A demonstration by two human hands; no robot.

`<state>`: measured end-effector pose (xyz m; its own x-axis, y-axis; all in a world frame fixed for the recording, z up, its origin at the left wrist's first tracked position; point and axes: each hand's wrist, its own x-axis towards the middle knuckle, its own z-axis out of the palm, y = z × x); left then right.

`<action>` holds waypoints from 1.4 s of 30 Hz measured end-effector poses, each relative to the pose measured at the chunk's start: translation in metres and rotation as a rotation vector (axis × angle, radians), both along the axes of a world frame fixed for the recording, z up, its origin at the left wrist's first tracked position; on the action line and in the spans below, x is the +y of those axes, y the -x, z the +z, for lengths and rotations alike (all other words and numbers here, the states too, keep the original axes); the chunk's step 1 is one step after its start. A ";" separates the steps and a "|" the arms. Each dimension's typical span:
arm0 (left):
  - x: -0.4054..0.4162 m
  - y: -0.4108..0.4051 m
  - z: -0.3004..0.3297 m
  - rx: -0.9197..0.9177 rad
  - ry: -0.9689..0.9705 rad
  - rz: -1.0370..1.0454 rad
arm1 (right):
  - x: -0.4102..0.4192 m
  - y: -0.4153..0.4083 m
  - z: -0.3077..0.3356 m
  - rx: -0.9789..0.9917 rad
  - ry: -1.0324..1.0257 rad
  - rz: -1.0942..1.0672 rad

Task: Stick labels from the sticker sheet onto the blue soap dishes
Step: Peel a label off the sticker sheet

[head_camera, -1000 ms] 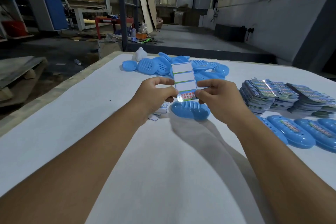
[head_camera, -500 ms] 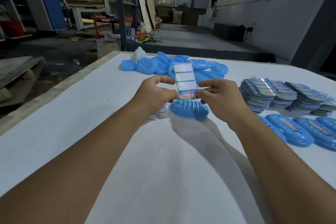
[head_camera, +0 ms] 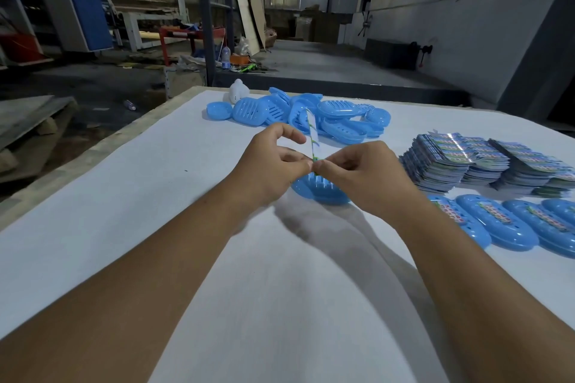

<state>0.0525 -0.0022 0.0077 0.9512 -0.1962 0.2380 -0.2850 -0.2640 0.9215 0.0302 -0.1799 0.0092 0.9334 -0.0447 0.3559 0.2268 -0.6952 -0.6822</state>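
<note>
A narrow white sticker sheet stands nearly edge-on above the table, its lower end pinched between my left hand and my right hand. The two hands meet fingertip to fingertip at that lower end, where a green label edge shows. Just below them a blue soap dish lies on the white table, partly hidden by my fingers. Whether a label is peeled free cannot be seen.
A heap of unlabelled blue soap dishes lies at the far edge, beside a small white object. Stacks of sticker sheets sit at the right. A row of labelled blue dishes lies in front of the stacks.
The sheet has turned from facing me to nearly edge-on. Both hands have closed in together at its lower end, just over the dish.
</note>
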 end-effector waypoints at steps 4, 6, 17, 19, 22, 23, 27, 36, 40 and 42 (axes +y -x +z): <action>-0.002 0.002 -0.002 -0.013 -0.001 -0.014 | 0.002 0.001 0.000 -0.002 0.032 -0.010; -0.003 0.002 -0.003 -0.018 -0.005 -0.015 | 0.004 0.003 0.000 -0.003 0.064 -0.038; -0.011 -0.002 -0.013 -0.079 -0.078 0.078 | 0.016 0.004 -0.002 -0.076 0.337 -0.183; -0.012 -0.003 -0.013 -0.101 -0.091 0.092 | 0.017 0.003 -0.003 -0.083 0.367 -0.180; -0.012 -0.004 -0.013 -0.104 -0.098 0.094 | 0.016 0.003 -0.002 -0.076 0.374 -0.173; -0.012 -0.004 -0.013 -0.105 -0.098 0.095 | 0.016 0.003 -0.002 -0.076 0.364 -0.167; -0.012 -0.003 -0.012 -0.099 -0.103 0.112 | 0.013 0.004 0.000 -0.070 0.281 -0.114; -0.013 -0.003 -0.012 -0.103 -0.089 0.122 | 0.007 0.002 0.002 -0.016 0.180 -0.179; -0.006 -0.010 -0.013 -0.074 -0.058 0.217 | -0.003 0.001 0.006 0.012 0.064 -0.189; 0.000 -0.015 -0.013 -0.057 -0.097 0.285 | -0.007 0.000 0.006 0.035 0.038 -0.198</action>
